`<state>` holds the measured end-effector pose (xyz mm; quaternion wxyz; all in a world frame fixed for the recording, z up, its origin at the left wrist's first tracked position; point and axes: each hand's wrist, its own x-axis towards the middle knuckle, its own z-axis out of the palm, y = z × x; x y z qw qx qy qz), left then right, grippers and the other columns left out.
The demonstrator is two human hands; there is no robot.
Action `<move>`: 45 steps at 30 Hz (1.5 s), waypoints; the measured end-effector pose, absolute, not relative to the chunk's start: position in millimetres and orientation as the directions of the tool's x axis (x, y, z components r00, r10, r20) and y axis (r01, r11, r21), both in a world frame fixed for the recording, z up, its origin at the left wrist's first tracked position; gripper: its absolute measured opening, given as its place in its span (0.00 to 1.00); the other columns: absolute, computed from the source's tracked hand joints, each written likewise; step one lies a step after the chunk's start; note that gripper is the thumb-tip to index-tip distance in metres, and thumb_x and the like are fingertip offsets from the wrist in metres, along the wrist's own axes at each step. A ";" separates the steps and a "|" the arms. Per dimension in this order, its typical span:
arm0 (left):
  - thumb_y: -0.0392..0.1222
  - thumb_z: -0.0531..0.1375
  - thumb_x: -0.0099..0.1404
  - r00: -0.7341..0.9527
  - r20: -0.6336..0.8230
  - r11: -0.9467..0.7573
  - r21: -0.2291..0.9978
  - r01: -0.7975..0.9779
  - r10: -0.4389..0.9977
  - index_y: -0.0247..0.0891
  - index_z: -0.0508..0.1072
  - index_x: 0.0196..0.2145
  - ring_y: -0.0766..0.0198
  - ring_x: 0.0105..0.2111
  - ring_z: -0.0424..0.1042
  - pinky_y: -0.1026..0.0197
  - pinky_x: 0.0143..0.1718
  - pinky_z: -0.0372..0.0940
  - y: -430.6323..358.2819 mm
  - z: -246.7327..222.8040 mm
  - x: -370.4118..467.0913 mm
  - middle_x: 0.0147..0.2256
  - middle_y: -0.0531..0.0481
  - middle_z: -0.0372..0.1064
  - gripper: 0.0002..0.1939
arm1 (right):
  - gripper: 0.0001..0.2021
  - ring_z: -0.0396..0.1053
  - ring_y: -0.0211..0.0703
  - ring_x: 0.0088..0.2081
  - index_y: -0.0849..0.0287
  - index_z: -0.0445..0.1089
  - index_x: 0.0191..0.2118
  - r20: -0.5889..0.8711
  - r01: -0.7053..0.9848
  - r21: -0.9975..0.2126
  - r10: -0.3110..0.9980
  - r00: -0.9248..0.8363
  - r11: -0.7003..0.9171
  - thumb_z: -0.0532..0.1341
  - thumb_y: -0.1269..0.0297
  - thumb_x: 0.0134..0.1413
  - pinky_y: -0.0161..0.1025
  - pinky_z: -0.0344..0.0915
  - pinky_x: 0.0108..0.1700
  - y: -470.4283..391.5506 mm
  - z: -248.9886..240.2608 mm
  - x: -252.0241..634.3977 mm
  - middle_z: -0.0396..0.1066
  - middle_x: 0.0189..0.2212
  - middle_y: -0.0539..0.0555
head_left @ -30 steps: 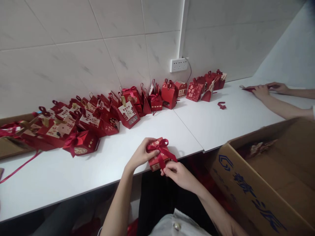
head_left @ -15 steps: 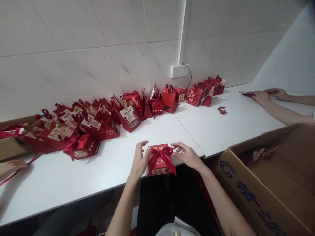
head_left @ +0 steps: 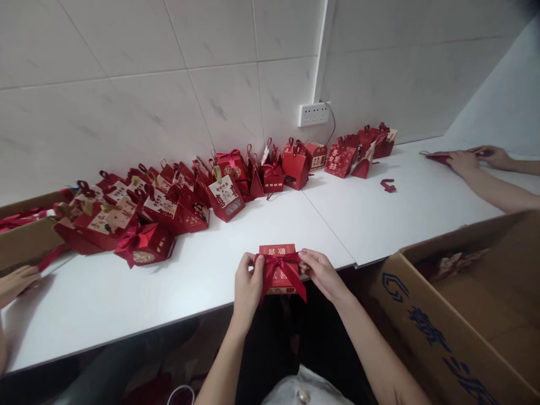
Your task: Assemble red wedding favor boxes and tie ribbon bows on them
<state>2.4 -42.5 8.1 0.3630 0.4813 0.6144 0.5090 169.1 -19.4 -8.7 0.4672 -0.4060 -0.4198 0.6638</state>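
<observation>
At the near edge of the bench point(head_left: 169, 292) my hands flank a gift box point(head_left: 279, 269), left hand point(head_left: 248, 284) on its left, right hand point(head_left: 323, 271) on its right, with a row of boxes point(head_left: 202, 188) far behind along the wall and a carton point(head_left: 455, 315) to my right.

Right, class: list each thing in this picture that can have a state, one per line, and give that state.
Red gift box: closed, lying flat at the table edge.
Ribbon bow: tied, loops pinched from both sides.
Left hand: gripping the bow.
Right hand: gripping the bow.
Cardboard carton: open.
Wall socket: one cable plugged in.
</observation>
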 end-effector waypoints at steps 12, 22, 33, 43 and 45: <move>0.52 0.56 0.57 -0.330 -0.026 0.030 1.000 0.006 0.943 0.39 0.56 0.21 0.70 0.22 0.53 0.67 0.24 0.53 -40.1 -10.7 6.9 0.21 0.58 0.52 0.18 | 0.14 0.55 0.35 0.22 0.59 0.60 0.19 -0.291 -0.254 -0.911 0.943 -0.163 -0.325 0.59 0.55 0.44 0.35 0.57 0.26 -20.1 -29.2 168.5 0.55 0.17 0.47; 0.51 0.57 0.58 -0.266 -0.047 0.042 0.999 -0.025 0.963 0.38 0.57 0.21 0.71 0.21 0.53 0.67 0.24 0.53 -38.1 -12.9 3.8 0.20 0.58 0.53 0.17 | 0.56 0.38 0.54 0.66 0.50 0.27 0.65 0.151 0.197 -0.945 0.885 -0.441 0.260 0.69 0.60 0.38 0.54 0.49 0.62 -39.1 -36.5 188.5 0.30 0.66 0.62; 0.38 0.58 0.62 -0.184 0.747 -0.580 0.625 0.523 0.639 0.43 0.69 0.32 0.66 0.30 0.62 0.53 0.45 0.67 -78.8 17.8 27.1 0.28 0.54 0.57 0.02 | 0.49 0.52 0.58 0.62 0.47 0.31 0.64 0.525 0.316 -0.747 0.811 -0.258 0.584 0.66 0.65 0.46 0.56 0.61 0.57 -50.7 -17.5 182.5 0.42 0.62 0.64; 0.35 0.62 0.56 0.173 0.909 -0.692 0.155 0.705 0.380 0.55 0.75 0.21 0.75 0.14 0.52 0.48 0.53 0.64 -100.5 46.3 35.5 0.13 0.61 0.46 0.13 | 0.51 0.54 0.62 0.61 0.45 0.39 0.64 0.424 0.253 -0.863 0.899 -0.108 0.437 0.71 0.60 0.37 0.60 0.61 0.56 -74.0 8.3 197.0 0.52 0.61 0.61; 0.36 0.62 0.56 0.167 0.910 -0.697 0.163 0.698 0.380 0.56 0.76 0.22 0.75 0.15 0.52 0.48 0.53 0.65 -103.0 46.1 35.3 0.14 0.61 0.47 0.12 | 0.51 0.54 0.62 0.61 0.45 0.40 0.64 0.440 0.248 -0.857 0.892 -0.107 0.452 0.71 0.60 0.38 0.60 0.60 0.57 -76.9 9.5 199.0 0.51 0.61 0.61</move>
